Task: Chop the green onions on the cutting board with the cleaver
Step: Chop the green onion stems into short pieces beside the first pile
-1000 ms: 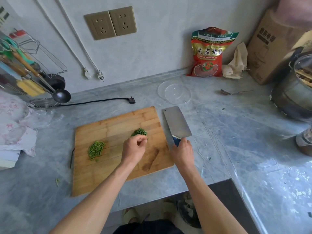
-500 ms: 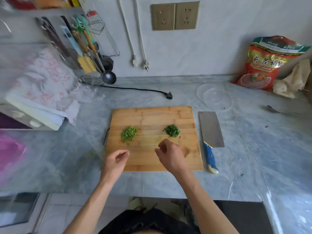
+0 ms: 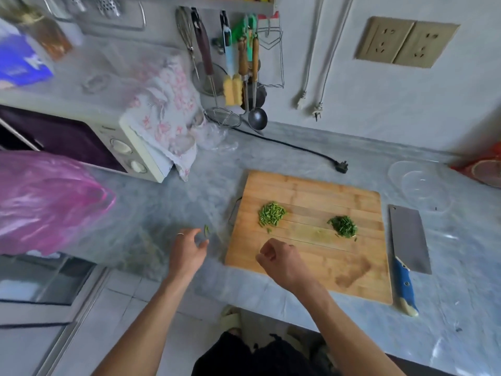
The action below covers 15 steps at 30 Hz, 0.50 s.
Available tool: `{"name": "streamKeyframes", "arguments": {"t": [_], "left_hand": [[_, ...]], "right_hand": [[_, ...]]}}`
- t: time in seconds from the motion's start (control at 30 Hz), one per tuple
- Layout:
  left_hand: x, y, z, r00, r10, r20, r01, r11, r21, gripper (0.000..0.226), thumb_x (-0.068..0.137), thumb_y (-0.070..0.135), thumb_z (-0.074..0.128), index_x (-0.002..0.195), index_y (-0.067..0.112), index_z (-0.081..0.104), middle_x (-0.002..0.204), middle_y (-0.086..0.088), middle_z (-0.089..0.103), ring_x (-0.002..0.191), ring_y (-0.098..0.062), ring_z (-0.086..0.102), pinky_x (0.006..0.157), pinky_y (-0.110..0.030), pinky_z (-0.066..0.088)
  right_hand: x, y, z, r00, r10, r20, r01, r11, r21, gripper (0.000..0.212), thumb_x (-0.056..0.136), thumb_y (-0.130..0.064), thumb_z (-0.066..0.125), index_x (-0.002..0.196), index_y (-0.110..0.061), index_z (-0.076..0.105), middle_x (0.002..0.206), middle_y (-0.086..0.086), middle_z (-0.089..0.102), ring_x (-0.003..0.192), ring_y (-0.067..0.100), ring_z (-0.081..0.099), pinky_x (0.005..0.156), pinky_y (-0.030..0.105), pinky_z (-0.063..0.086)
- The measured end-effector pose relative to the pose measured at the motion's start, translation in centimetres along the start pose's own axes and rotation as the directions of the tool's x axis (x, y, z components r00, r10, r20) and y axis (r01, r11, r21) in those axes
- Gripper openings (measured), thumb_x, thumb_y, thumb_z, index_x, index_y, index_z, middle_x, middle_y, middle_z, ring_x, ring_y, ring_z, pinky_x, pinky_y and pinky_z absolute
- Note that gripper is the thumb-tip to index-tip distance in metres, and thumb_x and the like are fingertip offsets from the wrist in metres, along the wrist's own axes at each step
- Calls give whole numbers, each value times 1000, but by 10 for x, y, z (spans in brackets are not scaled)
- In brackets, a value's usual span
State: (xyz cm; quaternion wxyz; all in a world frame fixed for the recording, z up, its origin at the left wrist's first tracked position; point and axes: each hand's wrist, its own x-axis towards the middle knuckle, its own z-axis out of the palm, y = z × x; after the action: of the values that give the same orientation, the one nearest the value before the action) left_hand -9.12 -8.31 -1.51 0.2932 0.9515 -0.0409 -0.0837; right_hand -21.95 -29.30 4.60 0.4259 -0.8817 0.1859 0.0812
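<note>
No legible text anywhere; red bag [image 3: 488, 172] far right of right hand [image 3: 279, 263] shows only blurred print.

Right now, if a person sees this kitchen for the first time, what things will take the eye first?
First the wooden cutting board at the centre, with two green piles: coarser pieces toward the left, finely chopped green onions toward the right. Next, the cleaver lying flat on the counter beside the board's right edge, in nobody's grip. At far left, a bright pink plastic bag fills the edge, blurred.
</note>
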Motion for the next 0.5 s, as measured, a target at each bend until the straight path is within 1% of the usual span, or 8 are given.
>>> {"name": "streamKeyframes", "arguments": {"t": [0.07, 0.13, 0.2, 0.27, 0.3, 0.37, 0.43, 0.5], "left_hand": [[8, 6, 2, 999, -38, -19, 39, 999, 22, 29, 84, 27, 75, 101, 4, 73, 97, -18, 71, 96, -35, 65, 80, -38, 47], [18, 8, 6, 997, -75, -12, 76, 996, 40, 27, 83, 36, 73, 86, 9, 72, 87, -14, 71, 89, -35, 65, 71, -37, 47], [23, 12, 9, 997, -73, -2, 73, 996, 55, 26, 81, 27, 74, 64, 11, 62, 70, -12, 65, 76, -37, 63, 57, -34, 40], [26, 15, 12, 999, -37, 18, 36, 997, 65, 31, 78, 11, 72, 54, 8, 52, 57, -13, 56, 65, -39, 58, 53, -32, 32], [26, 17, 12, 999, -18, 29, 15, 997, 72, 29, 78, 6, 70, 54, 7, 54, 57, -13, 56, 64, -39, 59, 53, -32, 32], [27, 18, 12, 998, 17, 60, -24, 992, 126, 22, 79, 3, 65, 59, 9, 61, 67, -16, 63, 73, -40, 62, 57, -31, 35], [31, 24, 11, 993, 37, 109, -63, 967, 248, 14, 84, 5, 60, 73, 8, 68, 83, -18, 67, 84, -40, 64, 62, -32, 38], [36, 31, 10, 981, 41, 187, -110, 922, 370, 11, 87, 7, 58, 87, 6, 69, 94, -17, 67, 91, -38, 65, 64, -33, 40]], "right_hand": [[0, 0, 3, 1000, 9, -4, -9, 1000, 0, 20, 91, -29, 63, 96, -10, 64, 88, 3, 69, 81, 19, 63, 72, 33, 51], [2, -1, 8, 999, 36, -9, -36, 999, 2, 20, 91, -29, 63, 96, -10, 64, 88, 3, 69, 81, 19, 63, 71, 32, 50], [1, -2, 12, 998, 62, -9, -62, 998, 11, 19, 91, -29, 62, 95, -10, 64, 88, 3, 68, 80, 19, 62, 70, 31, 49], [1, 0, 16, 995, 95, -15, -94, 995, 33, 17, 90, -28, 63, 94, -11, 63, 87, 3, 68, 78, 19, 62, 68, 31, 49], [1, 0, 17, 994, 107, -19, -106, 993, 44, 16, 90, -28, 63, 93, -12, 63, 86, 3, 68, 78, 19, 62, 68, 31, 50], [2, 1, 20, 991, 128, -33, -126, 991, 53, 16, 90, -28, 64, 93, -12, 63, 85, 2, 68, 77, 19, 63, 67, 31, 50], [2, 2, 23, 988, 145, -49, -141, 988, 66, 16, 90, -27, 64, 92, -12, 64, 84, 2, 67, 76, 18, 62, 65, 27, 49], [3, 2, 25, 987, 148, -63, -143, 987, 77, 16, 89, -27, 64, 92, -11, 64, 83, 1, 67, 73, 16, 61, 61, 21, 46]]}}
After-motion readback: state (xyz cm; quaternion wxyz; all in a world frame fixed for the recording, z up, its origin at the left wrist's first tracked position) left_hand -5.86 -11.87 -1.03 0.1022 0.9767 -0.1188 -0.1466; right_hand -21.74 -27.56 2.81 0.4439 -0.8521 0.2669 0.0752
